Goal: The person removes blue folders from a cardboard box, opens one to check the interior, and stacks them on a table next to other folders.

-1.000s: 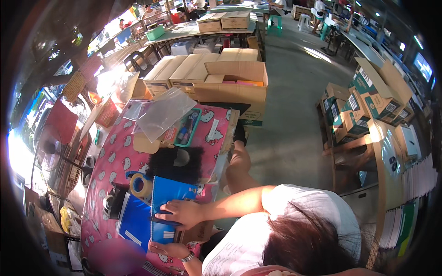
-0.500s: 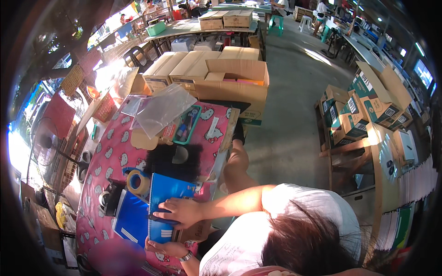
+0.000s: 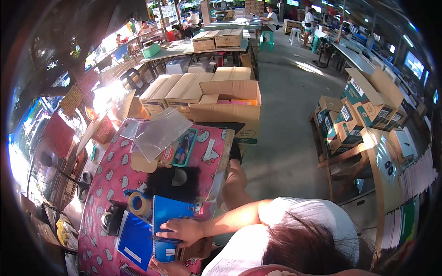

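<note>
A light-blue spiral notebook (image 3: 172, 209) lies at the near edge of a pink patterned tabletop (image 3: 99, 202). My right hand (image 3: 182, 231) rests across it with fingers bent around a slim dark tool (image 3: 167, 239), whose kind I cannot make out. At the notebook's bottom corner, my left hand (image 3: 170, 267) grips its edge, partly cut off by the frame. Beside it is a darker blue notebook (image 3: 136, 241), overlapped by the first. A roll of brown tape (image 3: 139, 204) touches both notebooks' upper ends. Brown cardboard (image 3: 200, 248) shows under my right wrist.
Beyond the notebooks lie a black bristly mat (image 3: 159, 184), a teal tray (image 3: 194, 138) of pens and a clear plastic bag (image 3: 161, 131). An open carton (image 3: 225, 112) stands behind the table. Boxes (image 3: 347, 124) fill a right-hand rack; a fan (image 3: 47, 160) stands left. Several people work farther back.
The view has tilted up, so everything sits lower in the picture. A blurred pink shape at the lower left is gone. Both hands stay at the notebook.
</note>
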`<state>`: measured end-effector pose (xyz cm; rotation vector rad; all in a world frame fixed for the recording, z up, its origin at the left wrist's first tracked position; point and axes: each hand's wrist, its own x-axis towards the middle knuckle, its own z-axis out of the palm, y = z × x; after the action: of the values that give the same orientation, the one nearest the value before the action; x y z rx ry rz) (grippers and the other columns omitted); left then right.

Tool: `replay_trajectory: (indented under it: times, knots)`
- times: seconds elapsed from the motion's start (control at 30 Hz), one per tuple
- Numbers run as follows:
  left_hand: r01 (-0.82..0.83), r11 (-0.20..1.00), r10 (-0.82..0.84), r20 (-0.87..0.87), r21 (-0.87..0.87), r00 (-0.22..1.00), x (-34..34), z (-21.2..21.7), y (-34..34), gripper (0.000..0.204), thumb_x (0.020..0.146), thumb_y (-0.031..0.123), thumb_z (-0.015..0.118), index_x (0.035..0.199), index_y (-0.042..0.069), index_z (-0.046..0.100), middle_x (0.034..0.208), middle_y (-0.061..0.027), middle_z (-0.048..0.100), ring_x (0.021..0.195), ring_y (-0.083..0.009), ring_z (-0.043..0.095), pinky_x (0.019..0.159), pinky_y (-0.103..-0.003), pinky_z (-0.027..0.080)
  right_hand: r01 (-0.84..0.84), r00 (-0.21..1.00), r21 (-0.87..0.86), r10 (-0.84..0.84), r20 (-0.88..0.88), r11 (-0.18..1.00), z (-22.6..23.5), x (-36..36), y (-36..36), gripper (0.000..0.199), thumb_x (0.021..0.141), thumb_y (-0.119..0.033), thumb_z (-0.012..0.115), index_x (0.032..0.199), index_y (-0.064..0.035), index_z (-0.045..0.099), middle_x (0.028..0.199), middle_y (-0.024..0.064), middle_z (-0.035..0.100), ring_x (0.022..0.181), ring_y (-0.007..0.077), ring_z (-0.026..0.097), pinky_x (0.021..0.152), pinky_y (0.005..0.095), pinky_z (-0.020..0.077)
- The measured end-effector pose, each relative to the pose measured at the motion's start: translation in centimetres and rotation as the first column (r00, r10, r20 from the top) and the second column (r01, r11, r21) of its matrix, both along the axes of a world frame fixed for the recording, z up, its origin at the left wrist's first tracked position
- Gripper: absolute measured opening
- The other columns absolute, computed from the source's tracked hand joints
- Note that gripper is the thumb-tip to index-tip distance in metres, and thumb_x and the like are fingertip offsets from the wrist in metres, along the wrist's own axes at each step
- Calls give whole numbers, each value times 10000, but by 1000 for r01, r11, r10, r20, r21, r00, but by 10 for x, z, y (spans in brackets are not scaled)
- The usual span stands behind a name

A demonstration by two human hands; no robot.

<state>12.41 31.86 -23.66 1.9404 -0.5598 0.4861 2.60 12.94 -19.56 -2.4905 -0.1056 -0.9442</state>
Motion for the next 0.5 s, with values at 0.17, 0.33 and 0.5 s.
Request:
replay_trajectory:
  times: [0.17, 0.33, 0.5]
  knots:
    - [84, 996, -85, -70, -15, 994, -3, 8, -3, 352, 1042, 206, 368, 1227, -46, 531, 1243, -191, 558, 1120, -300, 537, 950, -426, 438, -31, 999, 34, 30, 20, 999, -2, -7, -6, 874, 677, -314, 758, 1439, -88, 396, 1261, 179, 473, 1056, 341, 542, 912, 444, 473]
    - [132, 991, -134, -98, -30, 986, -2, 11, -1, 349, 1042, 197, 368, 1235, -44, 529, 1250, -192, 558, 1123, -300, 539, 953, -425, 437, -71, 997, 81, 69, 22, 994, 3, -9, -4, 895, 638, -323, 772, 1423, -82, 415, 1287, 176, 473, 1075, 340, 541, 910, 436, 482]
    - [170, 985, -172, -118, -30, 978, -3, 16, 1, 346, 1042, 189, 368, 1244, -43, 528, 1256, -194, 559, 1127, -301, 541, 956, -424, 436, -106, 994, 122, 100, 51, 987, 5, -11, -6, 911, 619, -324, 784, 1419, -84, 419, 1284, 173, 476, 1089, 337, 541, 905, 433, 486]
